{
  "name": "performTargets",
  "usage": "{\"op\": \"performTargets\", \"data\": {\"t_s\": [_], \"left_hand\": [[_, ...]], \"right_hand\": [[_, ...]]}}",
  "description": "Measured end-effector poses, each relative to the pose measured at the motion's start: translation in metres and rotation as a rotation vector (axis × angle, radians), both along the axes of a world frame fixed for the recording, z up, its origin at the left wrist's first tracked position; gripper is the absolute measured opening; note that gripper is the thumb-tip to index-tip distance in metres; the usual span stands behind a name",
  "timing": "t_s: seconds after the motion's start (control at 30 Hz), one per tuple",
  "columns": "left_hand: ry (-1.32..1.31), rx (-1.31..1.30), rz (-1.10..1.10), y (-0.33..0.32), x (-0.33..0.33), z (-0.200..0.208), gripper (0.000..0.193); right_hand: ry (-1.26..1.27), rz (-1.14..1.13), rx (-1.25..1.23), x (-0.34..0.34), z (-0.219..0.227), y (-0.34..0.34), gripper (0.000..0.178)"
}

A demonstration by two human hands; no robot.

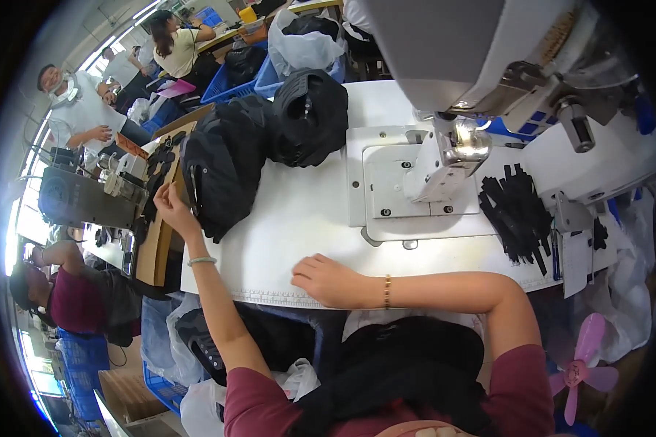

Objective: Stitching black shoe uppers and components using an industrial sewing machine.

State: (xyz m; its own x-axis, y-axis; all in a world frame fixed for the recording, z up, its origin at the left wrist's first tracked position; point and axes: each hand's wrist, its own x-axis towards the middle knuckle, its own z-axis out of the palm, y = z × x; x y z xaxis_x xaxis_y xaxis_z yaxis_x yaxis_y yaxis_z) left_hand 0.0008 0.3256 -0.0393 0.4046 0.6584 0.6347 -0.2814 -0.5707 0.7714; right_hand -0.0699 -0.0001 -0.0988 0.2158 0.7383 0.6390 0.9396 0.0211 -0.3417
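My left hand (175, 210) is raised at the table's left edge, beside a cardboard box (158, 251) with black strips (158, 164) on it. Its fingers are bent together in a pinch; whatever may be between them is too small to make out. Palm down, my right hand (328, 281) rests by the front edge of the white table (291, 211), fingers loosely bent and slightly apart, with nothing seen in it. Beyond my hands lies a stack of black caps (229, 156), with another black cap (310, 116) against its right side.
A sewing machine (452, 156) stands at the right of the table, beside a heap of black strips (516, 215). Below the front edge, more black caps (204, 346) lie by a blue basket (164, 390). A pink fan (579, 370) is at lower right. Several people work at left.
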Motion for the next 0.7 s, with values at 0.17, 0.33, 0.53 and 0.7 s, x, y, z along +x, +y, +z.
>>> {"op": "performTargets", "data": {"t_s": [0.17, 0.33, 0.53, 0.7], "left_hand": [[-0.057, 0.304, -0.195, -0.104, 0.019, 0.039, 0.009], [0.019, 0.613, -0.204, -0.175, 0.072, 0.052, 0.015], [0.397, 0.717, 0.002, -0.21, 0.132, 0.035, 0.039], [0.734, 0.779, 0.137, -0.193, 0.131, 0.034, 0.038]], "right_hand": [[1.155, 0.358, 0.025, -0.025, 0.099, -0.079, 0.019], [1.29, 1.011, -0.083, -0.029, 0.206, -0.155, 0.05], [1.233, 0.998, 0.3, -0.071, 0.211, -0.188, 0.063], [1.128, 0.88, 0.228, -0.071, 0.238, -0.207, 0.064]]}}
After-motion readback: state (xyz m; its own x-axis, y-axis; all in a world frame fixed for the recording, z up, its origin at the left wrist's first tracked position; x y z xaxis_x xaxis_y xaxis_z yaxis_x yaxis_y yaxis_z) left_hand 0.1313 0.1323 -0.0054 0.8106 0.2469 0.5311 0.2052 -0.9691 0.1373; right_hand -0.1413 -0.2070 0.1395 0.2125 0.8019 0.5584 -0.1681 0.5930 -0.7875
